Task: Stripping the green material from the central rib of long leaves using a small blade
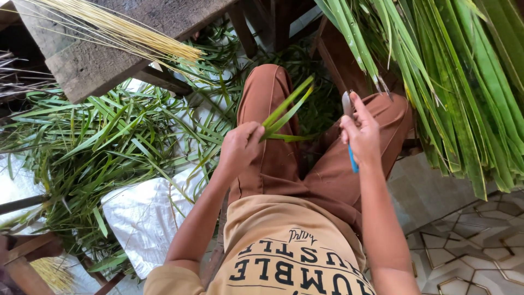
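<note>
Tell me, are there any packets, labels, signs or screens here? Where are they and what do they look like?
Printed shirt: bottom middle, on the person; tan cloth with dark block lettering, the only print in view.
White sack: on the ground under the cut green leaves, lower left; crumpled woven sheet, plain, no label visible.
No packets, signs or screens show.

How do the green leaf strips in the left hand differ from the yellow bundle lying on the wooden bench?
The leaf strips are green, flat and few; the stick bundle is pale yellow, thin and many-stranded. The strips are gripped in the left hand over the lap; the bundle lies untouched on the bench. The strips fan apart, while the sticks lie packed together. Both are long, slender plant material.
</note>
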